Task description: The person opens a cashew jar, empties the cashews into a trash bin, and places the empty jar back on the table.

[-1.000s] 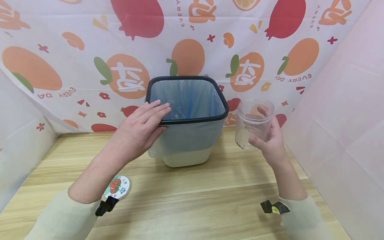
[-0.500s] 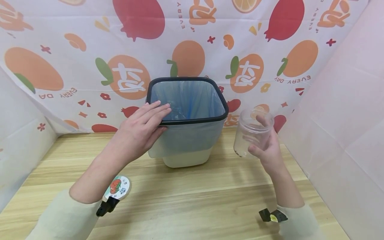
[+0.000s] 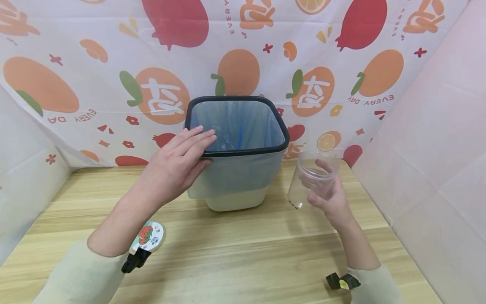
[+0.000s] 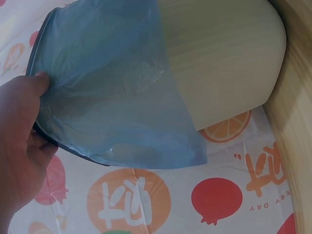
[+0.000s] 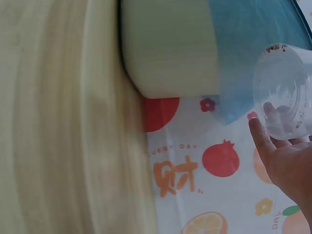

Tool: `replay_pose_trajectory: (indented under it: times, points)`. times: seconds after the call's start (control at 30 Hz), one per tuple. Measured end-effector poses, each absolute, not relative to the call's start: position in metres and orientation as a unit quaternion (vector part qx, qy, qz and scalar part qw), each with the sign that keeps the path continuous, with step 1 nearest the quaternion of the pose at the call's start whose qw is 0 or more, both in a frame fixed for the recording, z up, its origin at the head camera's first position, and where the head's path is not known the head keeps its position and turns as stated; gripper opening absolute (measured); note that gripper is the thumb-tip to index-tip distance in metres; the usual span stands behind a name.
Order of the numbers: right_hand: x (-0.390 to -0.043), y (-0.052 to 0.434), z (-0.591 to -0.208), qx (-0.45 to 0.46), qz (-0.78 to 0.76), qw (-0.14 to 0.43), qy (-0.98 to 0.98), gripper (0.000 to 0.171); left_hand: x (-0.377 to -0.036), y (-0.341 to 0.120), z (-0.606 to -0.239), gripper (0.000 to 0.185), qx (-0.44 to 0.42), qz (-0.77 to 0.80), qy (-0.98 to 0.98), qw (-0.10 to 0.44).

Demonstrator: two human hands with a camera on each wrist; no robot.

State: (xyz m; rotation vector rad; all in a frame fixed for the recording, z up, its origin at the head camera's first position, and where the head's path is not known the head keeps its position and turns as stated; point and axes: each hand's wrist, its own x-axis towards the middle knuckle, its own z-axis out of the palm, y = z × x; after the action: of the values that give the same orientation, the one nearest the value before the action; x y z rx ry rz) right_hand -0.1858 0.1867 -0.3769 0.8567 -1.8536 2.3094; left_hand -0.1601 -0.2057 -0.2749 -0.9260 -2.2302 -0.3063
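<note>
A cream waste bin (image 3: 235, 192) with a black rim and a blue liner bag (image 3: 239, 124) stands at the back of the wooden table (image 3: 235, 253). My left hand (image 3: 178, 162) rests flat against the bin's near left corner, fingers straight on the rim; the left wrist view shows my left hand (image 4: 19, 146) beside the liner bag (image 4: 112, 102). My right hand (image 3: 328, 196) grips an empty clear plastic jar (image 3: 309, 179) upright, just right of the bin and low over the table. In the right wrist view the jar (image 5: 282, 90) shows its base, held by my right hand (image 5: 287, 161).
A round lid with a fruit label (image 3: 149, 237) lies on the table near my left forearm. A fruit-printed cloth (image 3: 114, 84) hangs behind the bin, and pale walls (image 3: 436, 169) close in both sides.
My right hand has lowered the clear jar toward the table and slightly leftward. The left hand has stayed on the bin's rim.
</note>
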Motion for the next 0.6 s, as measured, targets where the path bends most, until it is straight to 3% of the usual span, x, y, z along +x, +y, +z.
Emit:
replay_pose_trajectory:
  times: [0.6]
  points:
    - [-0.19,0.198,-0.41,0.276,0.719,-0.002,-0.638,0.085,-0.16,-0.206,-0.275,0.062,-0.358,-0.12,-0.857,0.351]
